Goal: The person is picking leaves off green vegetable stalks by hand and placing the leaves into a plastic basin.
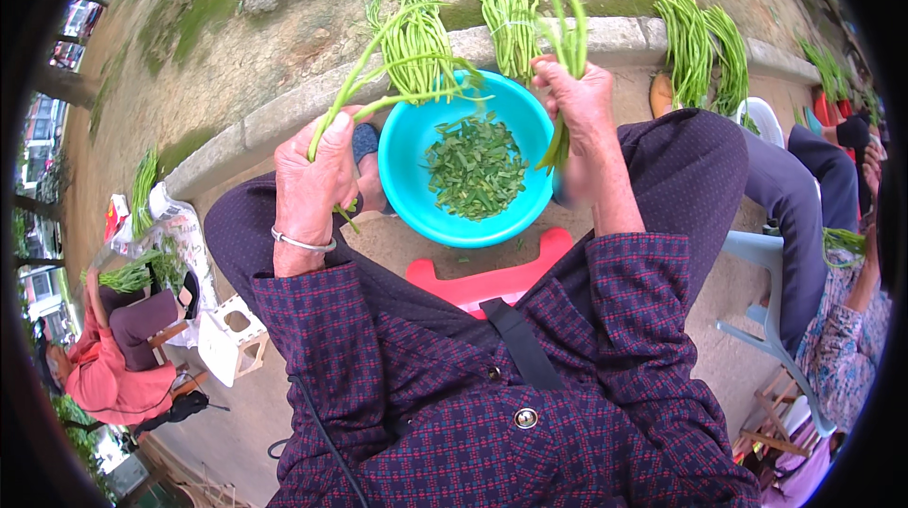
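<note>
Between my knees stands a turquoise plastic basin (408,206) with a heap of green leaf pieces (475,167) in it. My left hand (319,171), with a bracelet at the wrist, grips a few long green vegetable stems (355,75) that bend over the basin's far rim. On the other side, my right hand (578,100) is closed around a folded bunch of green stems (569,32). Just past the basin, a pile of leafy stems (418,47) leans on the stone curb, and a tied-looking bundle (507,18) lies right of it.
More stems (684,47) hang over the curb (617,36) at the right. A red plastic stool edge (482,281) shows below the basin. Seated people are at the left (120,380) and right (844,330), beside a white folding stool (230,345) and a grey-blue chair (762,323).
</note>
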Motion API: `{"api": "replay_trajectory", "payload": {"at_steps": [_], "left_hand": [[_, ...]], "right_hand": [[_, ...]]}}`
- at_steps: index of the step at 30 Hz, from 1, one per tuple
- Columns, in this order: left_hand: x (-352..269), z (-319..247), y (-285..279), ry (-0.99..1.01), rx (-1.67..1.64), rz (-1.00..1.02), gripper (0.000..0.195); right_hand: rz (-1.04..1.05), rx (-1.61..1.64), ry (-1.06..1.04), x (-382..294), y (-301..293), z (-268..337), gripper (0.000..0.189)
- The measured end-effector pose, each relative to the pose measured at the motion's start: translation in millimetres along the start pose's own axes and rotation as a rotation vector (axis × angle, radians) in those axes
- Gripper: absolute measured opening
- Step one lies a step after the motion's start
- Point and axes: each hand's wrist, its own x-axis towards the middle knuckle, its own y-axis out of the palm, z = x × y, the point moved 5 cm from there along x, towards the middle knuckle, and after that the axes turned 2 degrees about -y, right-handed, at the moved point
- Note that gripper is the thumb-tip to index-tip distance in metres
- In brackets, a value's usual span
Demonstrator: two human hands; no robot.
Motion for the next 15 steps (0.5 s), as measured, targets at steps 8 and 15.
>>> {"api": "replay_trajectory", "payload": {"at_steps": [8, 15], "left_hand": [[-9.5, -5.4, 9.7, -0.035, -0.069, 0.305, 0.032], [-10.1, -7.5, 5.3, -0.047, -0.120, 0.243, 0.035]], "right_hand": [[0.134, -0.137, 0.025, 5.3, -6.4, 3.1, 0.013], [0.106, 0.030, 0.023, -2.2, -1.5, 13.9, 0.013]]}}
